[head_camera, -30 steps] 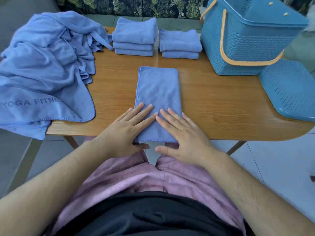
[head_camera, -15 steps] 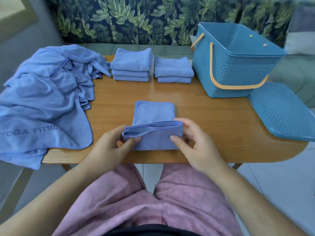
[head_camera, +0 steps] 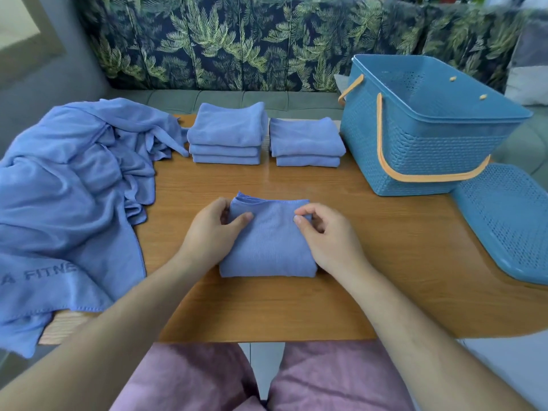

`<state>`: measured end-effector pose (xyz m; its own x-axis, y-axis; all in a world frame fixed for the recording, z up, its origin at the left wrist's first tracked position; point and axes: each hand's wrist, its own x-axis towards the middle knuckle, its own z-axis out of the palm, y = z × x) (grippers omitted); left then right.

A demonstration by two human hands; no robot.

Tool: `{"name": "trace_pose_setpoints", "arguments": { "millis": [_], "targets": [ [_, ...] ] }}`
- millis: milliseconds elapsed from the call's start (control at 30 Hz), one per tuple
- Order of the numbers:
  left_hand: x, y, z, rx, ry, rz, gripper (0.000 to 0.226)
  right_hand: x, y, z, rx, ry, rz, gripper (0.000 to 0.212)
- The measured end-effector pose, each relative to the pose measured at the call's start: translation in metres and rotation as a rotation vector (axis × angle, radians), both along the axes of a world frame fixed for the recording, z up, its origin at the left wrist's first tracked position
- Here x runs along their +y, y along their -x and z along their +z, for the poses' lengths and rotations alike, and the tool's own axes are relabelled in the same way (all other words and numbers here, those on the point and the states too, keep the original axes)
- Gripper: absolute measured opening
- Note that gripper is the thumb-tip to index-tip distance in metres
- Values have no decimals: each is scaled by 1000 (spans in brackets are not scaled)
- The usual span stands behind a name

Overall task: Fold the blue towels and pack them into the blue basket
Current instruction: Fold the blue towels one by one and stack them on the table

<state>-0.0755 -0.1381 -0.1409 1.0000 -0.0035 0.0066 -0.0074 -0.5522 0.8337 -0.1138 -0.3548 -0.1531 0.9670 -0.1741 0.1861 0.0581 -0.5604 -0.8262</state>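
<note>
Presently the left hand (head_camera: 212,232) and right hand (head_camera: 326,237) pinch far corners of the folded blue towel (head_camera: 268,250); uneven release may let its misaligned far-left layers spring open.

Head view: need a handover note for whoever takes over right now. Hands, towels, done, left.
Hands: left hand pinches the far left edge of the folded towel; right hand pinches its far right edge. It lies on the table, in front of the person.
Done: stack of three and stack of two at the far edge.
Left: fold the unfolded pile on the left, then pack all into the blue basket, open, lid beside it.
</note>
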Motion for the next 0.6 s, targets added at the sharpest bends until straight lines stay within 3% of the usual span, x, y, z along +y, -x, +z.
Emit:
{"name": "trace_pose_setpoints", "arguments": {
  "millis": [67, 133, 233, 300, 433, 600],
  "targets": [
    [-2, -1, -1, -8, -28, 49, 19, -1, -3, 4, 79, 46, -14, 8],
    [-1, 6, -1, -183, -155, 50, 28, 0, 2, 10, 128, 125, -31, 20],
    [-6, 22, -4, -404, -294, -207, 37, 15, 19, 24, -54, 348, -16, 42],
    [-9, 30, -16, -355, -377, -353, 54, 29, 26, 23, -64, 446, 73, 54],
    [-1, 28, -32, -289, -395, -380, 63, 30, 30, -7, 93, 574, 172, 68],
    [5, 44, -35, -253, -520, -158, 70, 20, 39, -15, 192, 567, 90, 71]
  ]
}}
